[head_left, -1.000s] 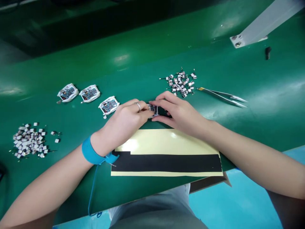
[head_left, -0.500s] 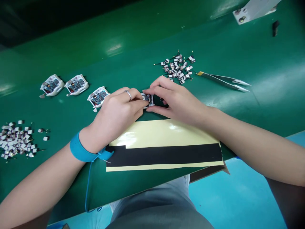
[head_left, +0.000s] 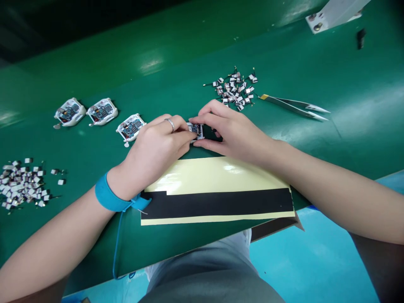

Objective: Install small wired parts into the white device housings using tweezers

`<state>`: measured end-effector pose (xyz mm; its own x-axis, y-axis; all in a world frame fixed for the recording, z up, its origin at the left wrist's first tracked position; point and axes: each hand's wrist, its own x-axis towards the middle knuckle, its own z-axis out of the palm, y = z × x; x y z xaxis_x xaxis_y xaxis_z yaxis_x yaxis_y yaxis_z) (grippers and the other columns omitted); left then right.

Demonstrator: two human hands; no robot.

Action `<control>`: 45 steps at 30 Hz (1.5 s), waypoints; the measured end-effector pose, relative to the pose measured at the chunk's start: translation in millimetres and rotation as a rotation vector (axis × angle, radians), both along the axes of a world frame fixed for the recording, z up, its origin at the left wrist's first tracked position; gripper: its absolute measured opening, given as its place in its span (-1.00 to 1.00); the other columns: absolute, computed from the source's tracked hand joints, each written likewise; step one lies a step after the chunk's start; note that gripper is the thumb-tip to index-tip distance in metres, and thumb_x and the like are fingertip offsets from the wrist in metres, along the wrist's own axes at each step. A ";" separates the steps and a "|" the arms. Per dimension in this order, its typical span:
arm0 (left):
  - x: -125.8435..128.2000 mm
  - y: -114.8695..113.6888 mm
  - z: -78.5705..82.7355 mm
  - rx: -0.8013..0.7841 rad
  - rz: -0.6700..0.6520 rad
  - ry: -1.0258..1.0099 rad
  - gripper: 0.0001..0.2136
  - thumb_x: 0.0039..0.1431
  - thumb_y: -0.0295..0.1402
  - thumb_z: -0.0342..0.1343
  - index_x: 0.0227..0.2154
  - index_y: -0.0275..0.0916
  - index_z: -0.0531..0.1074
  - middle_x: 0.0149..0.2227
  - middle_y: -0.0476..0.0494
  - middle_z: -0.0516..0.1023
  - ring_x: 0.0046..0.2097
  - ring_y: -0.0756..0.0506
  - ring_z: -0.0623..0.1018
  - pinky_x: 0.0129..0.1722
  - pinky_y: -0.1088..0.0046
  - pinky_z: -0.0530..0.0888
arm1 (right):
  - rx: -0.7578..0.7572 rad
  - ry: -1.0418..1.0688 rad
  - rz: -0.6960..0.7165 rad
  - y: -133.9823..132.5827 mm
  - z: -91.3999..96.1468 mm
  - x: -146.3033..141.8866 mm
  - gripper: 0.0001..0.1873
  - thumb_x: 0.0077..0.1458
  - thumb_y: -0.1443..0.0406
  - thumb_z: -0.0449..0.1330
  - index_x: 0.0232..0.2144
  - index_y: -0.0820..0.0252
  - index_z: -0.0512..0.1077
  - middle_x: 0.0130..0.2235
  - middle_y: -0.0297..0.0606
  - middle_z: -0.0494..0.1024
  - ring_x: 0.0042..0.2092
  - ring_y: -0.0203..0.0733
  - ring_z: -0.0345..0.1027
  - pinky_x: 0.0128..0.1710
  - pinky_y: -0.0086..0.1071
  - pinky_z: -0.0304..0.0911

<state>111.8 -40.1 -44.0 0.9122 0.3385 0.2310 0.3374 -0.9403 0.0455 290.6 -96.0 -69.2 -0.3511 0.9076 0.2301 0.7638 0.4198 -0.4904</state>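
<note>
Between my hands, on the green table, is a small white housing with a circuit board [head_left: 198, 131]. My right hand [head_left: 225, 128] grips its far and near edges between fingers and thumb. My left hand [head_left: 162, 141], wearing a ring and a blue wrist strap [head_left: 110, 195], has its fingers closed on the housing's left part and hides much of it. Whether a small part is pinched there I cannot make out. Just left of that hand lies a similar white housing with a circuit board [head_left: 131, 127], with a small round tab hanging off it.
Two more such housings [head_left: 102, 111] lie further left. A pile of small parts with leads [head_left: 235, 88] and tweezers [head_left: 293, 106] are beyond my right hand. Another pile [head_left: 23, 183] is at far left. A yellow sheet with black strip [head_left: 221, 204] lies in front; a white bracket [head_left: 334, 14] stands back right.
Both hands keep the same hold on the housing. The view has shifted very slightly; nothing on the table has visibly moved.
</note>
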 end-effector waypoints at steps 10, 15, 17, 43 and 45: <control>-0.4 0.0 0.3 -0.007 -0.006 -0.015 -0.79 0.14 -0.45 -0.09 -0.45 -0.26 0.46 -0.40 -0.08 0.45 -0.35 -0.04 0.42 -0.34 0.43 0.40 | -0.007 0.021 -0.009 0.0 -0.5 -0.5 -0.67 0.04 0.17 0.10 -0.15 0.16 0.26 -0.22 -0.24 0.29 -0.39 -0.32 0.26 -0.48 -0.43 0.20; -0.5 -0.1 -0.4 -0.011 0.006 -0.003 -0.78 0.14 -0.44 -0.09 -0.45 -0.25 0.46 -0.40 -0.07 0.44 -0.35 -0.03 0.42 -0.34 0.44 0.39 | 0.006 0.009 0.002 0.1 -0.6 -0.1 -0.68 0.05 0.18 0.09 -0.14 0.18 0.26 -0.21 -0.23 0.29 -0.38 -0.31 0.26 -0.47 -0.43 0.20; -0.4 -0.2 -0.2 -0.009 0.008 -0.002 -0.78 0.14 -0.44 -0.09 -0.46 -0.25 0.46 -0.41 -0.07 0.44 -0.35 -0.04 0.42 -0.35 0.44 0.39 | 0.011 0.008 0.007 0.1 -0.9 0.2 -0.68 0.05 0.18 0.09 -0.13 0.17 0.25 -0.21 -0.23 0.29 -0.39 -0.32 0.25 -0.47 -0.43 0.20; 0.5 -2.0 1.8 -0.032 0.016 0.013 -0.77 0.17 -0.42 -0.10 -0.39 -0.27 0.47 -0.39 -0.10 0.45 -0.32 -0.04 0.41 -0.33 0.44 0.38 | -0.004 0.381 -0.081 2.3 0.0 16.4 -0.71 0.20 0.24 -0.16 -0.35 0.18 0.33 -0.22 -0.21 0.36 -0.14 -0.25 0.27 -0.12 -0.26 0.24; 0.2 -2.2 1.1 -0.029 0.013 0.010 -0.78 0.17 -0.43 -0.10 -0.38 -0.28 0.47 -0.40 -0.12 0.44 -0.32 -0.06 0.41 -0.34 0.44 0.37 | 0.057 0.333 -0.127 2.0 5.8 17.6 -0.75 0.16 0.25 -0.06 -0.35 0.16 0.40 -0.25 -0.24 0.39 -0.11 -0.21 0.27 -0.09 -0.22 0.23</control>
<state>112.1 -42.3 -42.9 0.9098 0.3568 0.2119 0.3501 -0.9341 0.0698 308.2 -94.0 -63.4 -0.1341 0.9216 0.3642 0.6138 0.3657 -0.6996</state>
